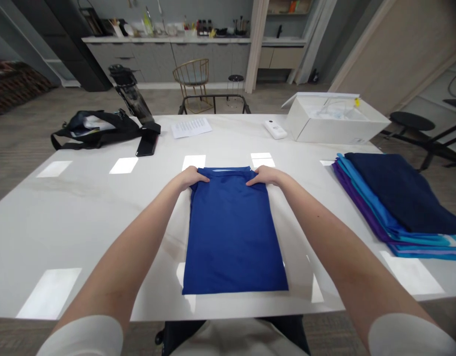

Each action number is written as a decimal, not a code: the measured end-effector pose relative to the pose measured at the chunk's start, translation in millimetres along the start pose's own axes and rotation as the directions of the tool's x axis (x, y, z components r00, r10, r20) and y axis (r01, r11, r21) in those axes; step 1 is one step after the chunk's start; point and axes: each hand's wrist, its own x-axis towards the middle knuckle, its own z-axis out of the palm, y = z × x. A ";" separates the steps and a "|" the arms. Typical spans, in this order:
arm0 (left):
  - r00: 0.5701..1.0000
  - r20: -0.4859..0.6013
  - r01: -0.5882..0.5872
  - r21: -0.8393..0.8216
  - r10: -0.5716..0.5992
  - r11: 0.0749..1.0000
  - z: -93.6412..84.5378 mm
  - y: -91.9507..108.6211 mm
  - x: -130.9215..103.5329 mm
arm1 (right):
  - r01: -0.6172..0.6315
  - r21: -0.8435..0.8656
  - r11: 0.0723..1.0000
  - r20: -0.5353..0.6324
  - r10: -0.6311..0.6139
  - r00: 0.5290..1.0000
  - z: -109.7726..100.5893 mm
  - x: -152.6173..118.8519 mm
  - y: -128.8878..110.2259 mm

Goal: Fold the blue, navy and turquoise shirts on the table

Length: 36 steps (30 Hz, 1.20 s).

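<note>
A blue T-shirt (pixel 233 237), folded into a rectangle, lies flat on the white table in front of me. Its collar edge points away from me. My left hand (pixel 193 178) grips the far left corner, thumb on top and fingers tucked out of sight beneath the cloth. At the far right corner my right hand (pixel 264 176) pinches the fabric the same way. To the right sits a stack of folded clothes (pixel 398 193), dark navy on top, with blue, teal and purple layers below.
On the table (pixel 83 222) stand a white open box (pixel 335 121) at back right and a small white device (pixel 275 129). Toward the back left are a paper sheet (pixel 191 127), a phone (pixel 147 143), a black bag (pixel 102 127) and a dark bottle (pixel 133 96).
</note>
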 end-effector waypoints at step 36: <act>0.354 -0.003 -0.878 -0.346 0.935 0.331 249.7 297.6 -172.2 | 0.213 -0.252 0.944 -0.967 -0.256 -0.011 -174.9 -406.2 152.4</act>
